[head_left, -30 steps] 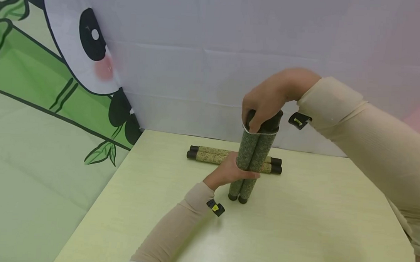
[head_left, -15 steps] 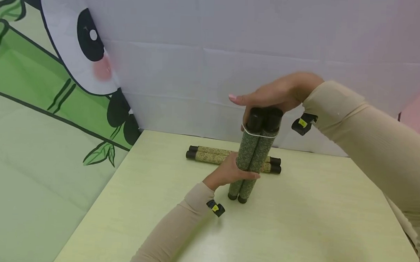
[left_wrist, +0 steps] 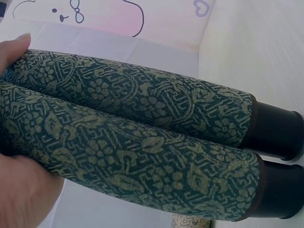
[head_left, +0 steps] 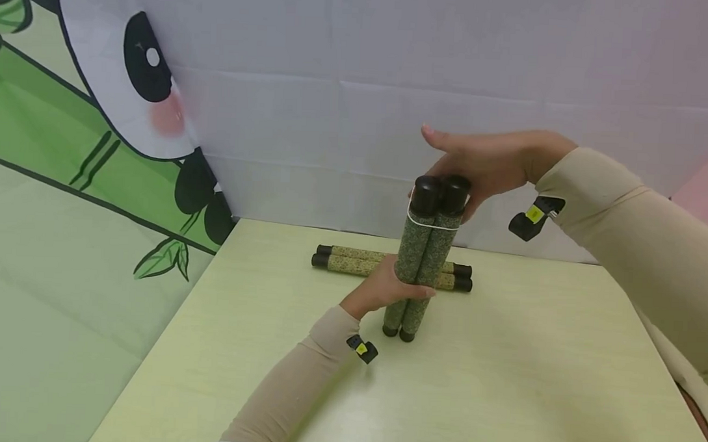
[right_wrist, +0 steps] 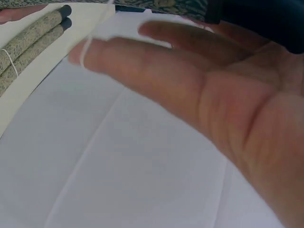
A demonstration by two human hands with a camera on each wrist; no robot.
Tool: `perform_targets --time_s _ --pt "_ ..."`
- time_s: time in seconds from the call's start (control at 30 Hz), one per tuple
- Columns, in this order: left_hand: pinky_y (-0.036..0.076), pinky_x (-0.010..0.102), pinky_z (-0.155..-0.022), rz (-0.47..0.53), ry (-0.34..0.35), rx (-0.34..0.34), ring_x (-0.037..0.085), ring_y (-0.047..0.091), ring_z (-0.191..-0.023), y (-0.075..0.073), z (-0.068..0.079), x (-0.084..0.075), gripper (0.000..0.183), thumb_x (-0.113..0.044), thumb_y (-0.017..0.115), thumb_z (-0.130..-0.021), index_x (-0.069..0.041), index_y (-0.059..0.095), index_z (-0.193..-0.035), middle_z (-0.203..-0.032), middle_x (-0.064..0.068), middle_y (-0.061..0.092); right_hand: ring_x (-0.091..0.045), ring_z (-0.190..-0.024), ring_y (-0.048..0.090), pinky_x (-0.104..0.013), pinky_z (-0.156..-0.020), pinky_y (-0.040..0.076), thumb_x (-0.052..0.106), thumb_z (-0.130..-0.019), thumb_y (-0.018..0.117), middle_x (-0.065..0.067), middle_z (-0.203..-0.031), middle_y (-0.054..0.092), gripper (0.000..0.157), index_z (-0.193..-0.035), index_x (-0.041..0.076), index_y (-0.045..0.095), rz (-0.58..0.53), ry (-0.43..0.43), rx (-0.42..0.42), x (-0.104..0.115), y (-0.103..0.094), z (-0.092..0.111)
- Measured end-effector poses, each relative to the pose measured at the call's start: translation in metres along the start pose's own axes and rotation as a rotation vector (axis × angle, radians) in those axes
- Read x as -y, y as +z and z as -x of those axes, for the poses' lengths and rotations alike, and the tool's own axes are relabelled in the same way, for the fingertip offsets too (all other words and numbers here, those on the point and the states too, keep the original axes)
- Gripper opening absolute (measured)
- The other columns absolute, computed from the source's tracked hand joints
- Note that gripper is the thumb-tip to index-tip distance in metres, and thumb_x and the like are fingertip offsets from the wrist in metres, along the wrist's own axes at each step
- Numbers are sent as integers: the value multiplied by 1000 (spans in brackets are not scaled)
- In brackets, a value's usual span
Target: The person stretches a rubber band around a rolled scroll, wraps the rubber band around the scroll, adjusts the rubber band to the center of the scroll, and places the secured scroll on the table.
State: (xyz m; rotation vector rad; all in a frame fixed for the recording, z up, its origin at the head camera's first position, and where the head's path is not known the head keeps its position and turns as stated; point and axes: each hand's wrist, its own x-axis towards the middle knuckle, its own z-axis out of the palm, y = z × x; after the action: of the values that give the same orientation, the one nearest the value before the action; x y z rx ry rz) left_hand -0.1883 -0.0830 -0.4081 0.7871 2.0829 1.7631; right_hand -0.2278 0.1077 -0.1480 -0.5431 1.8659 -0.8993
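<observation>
Two green brocade-patterned rolled scrolls (head_left: 414, 249) with black end caps stand side by side, leaning slightly right, their lower ends at the tabletop. My left hand (head_left: 383, 288) grips both around the lower half, thumb across the front. Near their top, a thin white band (head_left: 434, 226) runs around the pair. My right hand (head_left: 487, 162) is behind the upper caps, thumb pointing out to the left. In the right wrist view the white band (right_wrist: 85, 51) loops over the tip of one straight finger. Part of the right fingers is hidden behind the scrolls.
Two yellowish patterned scrolls (head_left: 352, 265) with black ends lie side by side behind the left hand; a white band (right_wrist: 10, 61) circles them. They rest on the pale table (head_left: 501, 369). A white cloth backdrop (head_left: 287, 127) rises at the table's back edge.
The right hand has gone from grasping the top caps to behind and right of them, its thumb lifting away. The black caps are uncovered. The left hand keeps its grip.
</observation>
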Motion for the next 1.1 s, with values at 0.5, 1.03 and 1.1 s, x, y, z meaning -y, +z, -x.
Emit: perform_targets --time_s 0.5,1.03,1.1 --pt "59 37 -83 26 -15 -8 20 70 -95 -2 5 1 43 -22 83 -84 -5 68 -120 -108 5 72 -45 -148 25 -63 -110 36 27 -107 29 -15 -164 23 54 -155 4 39 -27 -75 -229 -29 8 11" --pt "56 37 -89 18 -5 -6 21 69 -100 -4 8 1 47 -27 84 -82 -9 67 -122 -110 4 72 -24 -78 69 -54 -85 54 19 -100 65 -17 -100 73 54 -149 3 49 1028 72 -560 -69 38 17" --pt "55 38 -92 3 -29 -21 20 68 -102 -4 8 0 51 -30 85 -81 -10 65 -124 -112 4 71 -21 -71 68 -52 -80 56 14 -101 62 -15 -94 74 45 -145 5 56 1055 44 -596 -74 39 19"
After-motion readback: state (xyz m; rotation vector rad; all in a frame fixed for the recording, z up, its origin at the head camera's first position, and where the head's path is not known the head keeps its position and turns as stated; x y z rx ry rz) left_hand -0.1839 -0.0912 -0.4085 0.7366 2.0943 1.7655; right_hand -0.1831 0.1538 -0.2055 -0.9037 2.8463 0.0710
